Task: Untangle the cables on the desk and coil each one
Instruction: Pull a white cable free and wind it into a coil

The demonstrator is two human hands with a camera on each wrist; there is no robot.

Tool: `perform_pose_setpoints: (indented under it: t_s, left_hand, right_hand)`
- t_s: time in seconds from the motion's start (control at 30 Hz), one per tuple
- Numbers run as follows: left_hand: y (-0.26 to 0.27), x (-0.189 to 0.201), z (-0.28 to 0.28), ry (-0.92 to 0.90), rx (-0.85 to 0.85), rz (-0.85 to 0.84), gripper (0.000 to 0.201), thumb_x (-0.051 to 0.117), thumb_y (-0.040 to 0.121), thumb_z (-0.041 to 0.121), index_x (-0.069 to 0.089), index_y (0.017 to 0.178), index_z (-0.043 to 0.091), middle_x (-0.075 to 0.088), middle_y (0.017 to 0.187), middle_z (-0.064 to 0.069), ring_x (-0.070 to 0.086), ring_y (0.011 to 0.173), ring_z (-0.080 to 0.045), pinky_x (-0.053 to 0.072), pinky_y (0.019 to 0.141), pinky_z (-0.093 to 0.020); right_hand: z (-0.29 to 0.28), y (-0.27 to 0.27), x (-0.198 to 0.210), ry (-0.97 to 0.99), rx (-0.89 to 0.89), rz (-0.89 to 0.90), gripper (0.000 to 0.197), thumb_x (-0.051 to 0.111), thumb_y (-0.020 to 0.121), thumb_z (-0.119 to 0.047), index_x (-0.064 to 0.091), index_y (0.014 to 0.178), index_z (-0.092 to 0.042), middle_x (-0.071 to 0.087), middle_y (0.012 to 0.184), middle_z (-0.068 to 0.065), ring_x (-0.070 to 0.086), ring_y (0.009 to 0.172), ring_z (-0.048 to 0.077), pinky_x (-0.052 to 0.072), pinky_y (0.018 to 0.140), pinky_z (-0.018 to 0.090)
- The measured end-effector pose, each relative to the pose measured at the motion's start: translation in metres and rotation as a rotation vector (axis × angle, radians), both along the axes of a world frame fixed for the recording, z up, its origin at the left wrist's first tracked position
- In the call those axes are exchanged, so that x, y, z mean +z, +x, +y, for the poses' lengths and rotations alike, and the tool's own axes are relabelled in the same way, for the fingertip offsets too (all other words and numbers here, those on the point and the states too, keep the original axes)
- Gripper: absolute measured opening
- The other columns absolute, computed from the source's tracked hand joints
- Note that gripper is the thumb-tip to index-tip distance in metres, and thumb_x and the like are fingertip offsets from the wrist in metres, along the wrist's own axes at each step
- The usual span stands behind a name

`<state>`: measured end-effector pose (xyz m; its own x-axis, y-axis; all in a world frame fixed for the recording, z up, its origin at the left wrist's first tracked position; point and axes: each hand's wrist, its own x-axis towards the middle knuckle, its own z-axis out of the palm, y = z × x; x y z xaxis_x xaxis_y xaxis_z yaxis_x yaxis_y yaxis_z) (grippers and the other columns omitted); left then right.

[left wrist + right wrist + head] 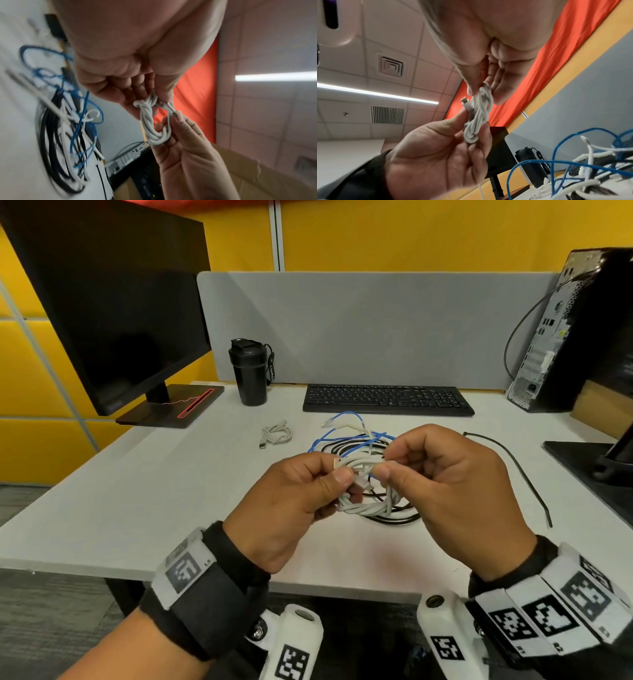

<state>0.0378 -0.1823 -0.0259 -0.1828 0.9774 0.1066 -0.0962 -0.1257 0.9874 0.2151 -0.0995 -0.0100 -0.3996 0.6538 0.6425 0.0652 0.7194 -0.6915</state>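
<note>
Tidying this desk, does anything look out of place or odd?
Yes: behind both hands, the blue cable, black cable and white strands lie knotted in one pile on the desk. A loose black cable tie lies at right.

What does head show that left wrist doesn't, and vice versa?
Head only: monitor, black bottle, keyboard, a small coiled white cable lying apart on the desk.
Left wrist only: ceiling light, and the palm side of the left hand and the right hand.
Both: both hands pinching the white coil above the blue and black tangle, plus the PC tower.
</note>
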Motion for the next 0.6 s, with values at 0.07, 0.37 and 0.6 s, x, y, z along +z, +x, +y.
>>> perform_pose_setpoints:
  t_s: [0.07, 0.37, 0.6]
  left_hand:
    - [-0.001, 0.001, 0.000, 0.062, 0.055, 0.108, 0.018, 0.070, 0.090, 0.027, 0.074, 0.096, 0.011, 0.075, 0.092, -0.013, 0.064, 0.089, -0.030, 0.048, 0.084, -0.051]
    - [-0.010, 0.013, -0.004, -0.092, 0.002, 0.332, 0.022, 0.064, 0.087, 0.032, 0.074, 0.105, 0.026, 0.076, 0.102, -0.001, 0.065, 0.085, -0.013, 0.047, 0.070, -0.028]
    - [-0.041, 0.027, 0.010, -0.195, 0.161, 0.242, 0.017, 0.069, 0.089, 0.004, 0.071, 0.104, 0.013, 0.076, 0.097, -0.018, 0.068, 0.078, -0.020, 0.056, 0.066, -0.025]
  right_hand:
    - [0.000, -0.002, -0.002, -0.039, 0.002, 0.016, 0.014, 0.081, 0.078, -0.019, 0.069, 0.080, -0.026, 0.070, 0.071, -0.007, 0.067, 0.062, 0.016, 0.056, 0.058, 0.030]
    - [0.007, -0.010, -0.012, -0.283, 0.024, 0.089, 0.013, 0.081, 0.078, -0.013, 0.071, 0.081, -0.021, 0.073, 0.075, 0.001, 0.071, 0.066, 0.019, 0.061, 0.061, 0.037]
    - [0.021, -0.032, -0.014, -0.429, 0.048, 0.009, 0.016, 0.080, 0.080, -0.017, 0.075, 0.092, -0.025, 0.075, 0.089, -0.002, 0.072, 0.081, 0.018, 0.061, 0.076, 0.048]
